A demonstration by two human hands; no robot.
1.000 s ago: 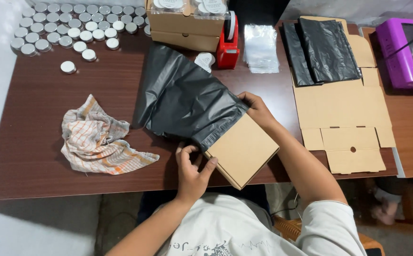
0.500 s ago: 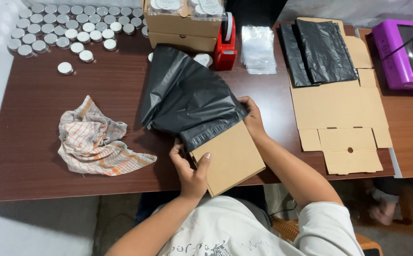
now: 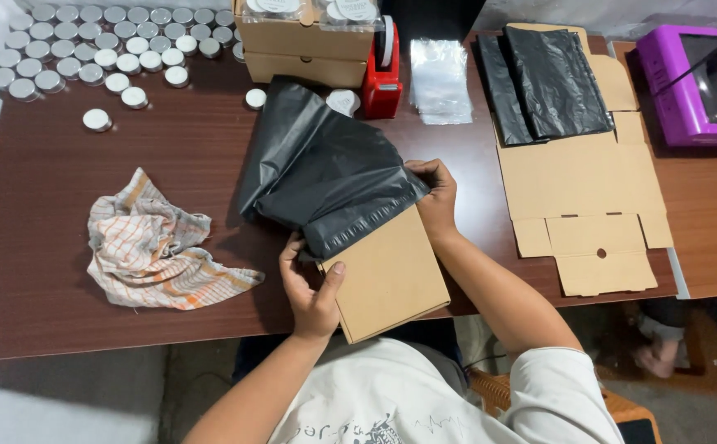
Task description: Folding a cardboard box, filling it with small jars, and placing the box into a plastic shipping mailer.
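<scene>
The counter (image 3: 128,329) was a broad slab of dark reddish-brown wood grain, smooth and matte, and everything else sat on it around the flat cardboard box (image 3: 391,275) at its near edge. That box was a plain kraft rectangle, stiff and sharp-cornered, tilted so one corner hung off the counter toward the person. Its far end was tucked into the mouth of a black plastic mailer bag (image 3: 325,168), glossy, limp and creased, which spread away from the box toward the back of the counter. The right hand (image 3: 436,197) was closed on the bag's edge at the box's far right corner, fingers curled over the film. The left hand (image 3: 313,288) gripped the box's left side, thumb pressed flat on the cardboard, fingers under the bag's rim.

To the right of the box lay an unfolded cardboard blank (image 3: 589,197), flat with notched flaps, carrying a stack of more black bags (image 3: 552,82) on its far part. Beyond that stood a purple machine (image 3: 687,82). To the left of the box lay a crumpled cloth (image 3: 157,247), soft, with orange checks. Behind the bag stood stacked brown cartons (image 3: 305,53), a red tape dispenser (image 3: 383,74) and a sheaf of clear plastic sleeves (image 3: 440,78). Far left of the box, at the back, rows of small round silver tins (image 3: 87,49) crowded the corner.
</scene>
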